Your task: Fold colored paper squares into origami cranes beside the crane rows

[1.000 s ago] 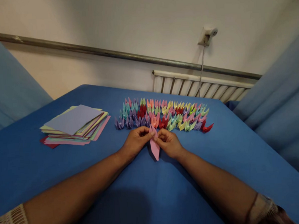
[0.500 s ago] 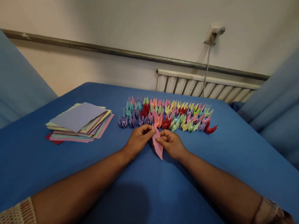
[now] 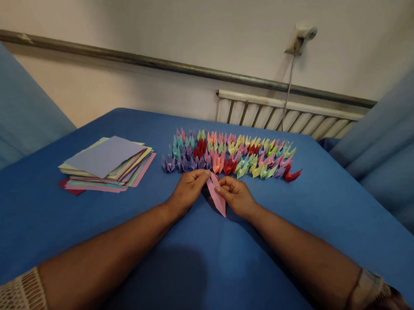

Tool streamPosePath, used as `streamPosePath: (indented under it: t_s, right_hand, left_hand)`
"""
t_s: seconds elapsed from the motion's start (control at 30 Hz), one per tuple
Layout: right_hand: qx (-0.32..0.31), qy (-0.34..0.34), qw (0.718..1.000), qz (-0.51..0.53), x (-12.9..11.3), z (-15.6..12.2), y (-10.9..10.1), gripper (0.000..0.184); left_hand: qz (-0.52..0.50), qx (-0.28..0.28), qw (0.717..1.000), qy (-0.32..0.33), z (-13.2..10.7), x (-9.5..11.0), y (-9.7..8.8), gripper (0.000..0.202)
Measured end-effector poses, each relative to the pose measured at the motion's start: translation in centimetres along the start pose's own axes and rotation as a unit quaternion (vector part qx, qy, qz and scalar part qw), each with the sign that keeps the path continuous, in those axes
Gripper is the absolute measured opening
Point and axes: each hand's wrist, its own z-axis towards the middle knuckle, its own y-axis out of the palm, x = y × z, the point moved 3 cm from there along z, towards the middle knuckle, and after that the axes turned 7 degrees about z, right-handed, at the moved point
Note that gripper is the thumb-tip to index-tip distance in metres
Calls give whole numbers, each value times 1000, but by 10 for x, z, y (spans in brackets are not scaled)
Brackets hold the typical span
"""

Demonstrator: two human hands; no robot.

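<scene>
A narrow folded piece of pink paper (image 3: 217, 198), pointed at its lower end, is held between my two hands above the blue-covered table. My left hand (image 3: 190, 188) pinches its upper tip between thumb and fingers. Partway along its right edge, my right hand (image 3: 237, 196) grips it with the thumb on top. The fingers behind the paper are partly hidden. Just beyond my hands stand rows of small folded paper cranes (image 3: 242, 158) in purple, red, pink, yellow, green and blue.
To the left lies an uneven stack of coloured paper sheets (image 3: 106, 158), a lilac one on top. The blue table cover (image 3: 158, 278) spreads underneath. Behind are a radiator (image 3: 253, 108), a wall pipe (image 3: 153, 63) and a socket with a cord (image 3: 300, 41). Blue curtains (image 3: 394, 150) hang at both sides.
My left hand has shifted its pinch to the very tip of the pink paper, and the paper leans slightly more. The whole view has moved a little. Cranes and stack stay put.
</scene>
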Motion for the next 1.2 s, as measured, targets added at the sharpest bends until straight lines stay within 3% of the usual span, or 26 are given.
streamPosePath:
  t_s: [0.17, 0.47, 0.8, 1.03, 1.2]
  right_hand:
    - [-3, -2, 999, 33, -2, 0, 1, 35]
    - [-12, -4, 999, 48, -5, 0, 2, 35]
    - [-22, -18, 999, 20, -5, -1, 1, 33]
    - [-27, -5, 999, 21, -2, -1, 1, 33]
    - [21, -36, 999, 14, -2, 2, -3, 33]
  left_hand:
    - [-47, 20, 999, -11, 1, -3, 2, 23]
    - [-75, 15, 997, -15, 2, -5, 1, 24]
    - [-117, 65, 990, -46, 1, -6, -1, 24]
    - [-146, 25, 988, -47, 3, -9, 1, 32]
    - [-121, 14, 992, -45, 2, -9, 4, 31]
